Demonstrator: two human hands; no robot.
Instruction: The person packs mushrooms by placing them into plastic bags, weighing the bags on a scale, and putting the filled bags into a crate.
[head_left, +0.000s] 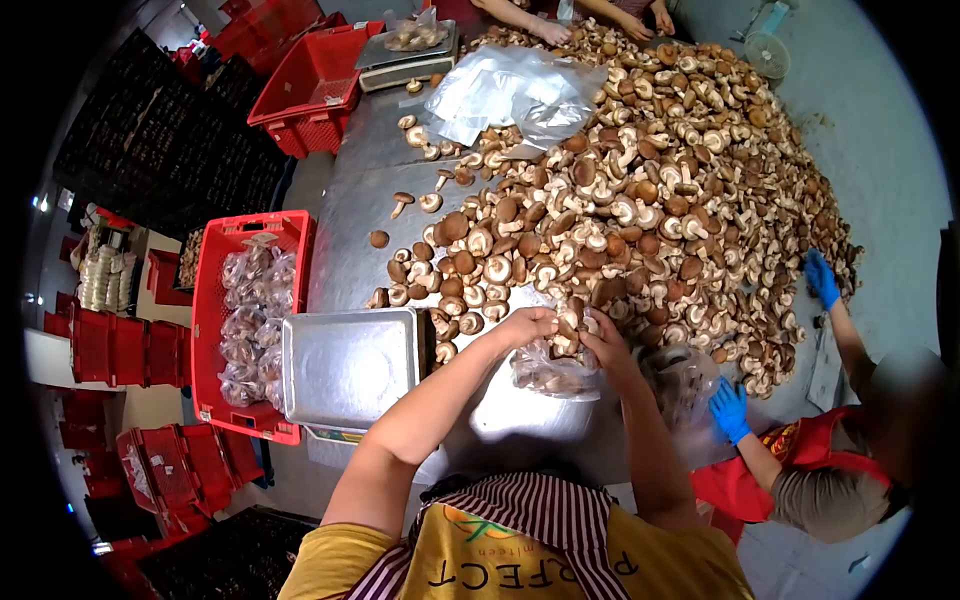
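Observation:
Just in front of my body, a clear plastic bag [552, 376] with mushrooms inside lies on the metal table. My left hand [530, 326] is at the bag's mouth, its fingers closed against the shiitake mushrooms [568, 322] between my two hands. From the other side my right hand [606, 343] closes on these mushrooms too. How much of the bag's rim is under my fingers I cannot tell. The large heap of loose shiitake mushrooms [650, 200] spreads beyond my hands, caps and pale stems mixed.
To the left stand a metal-topped scale [350, 362] and a red crate [305, 330] of filled bags. Flat plastic bags [510, 95] lie farther back. At right a co-worker's blue-gloved hand [731, 410] is near another bag [682, 380]. Other people's hands [552, 32] reach in at the far edge.

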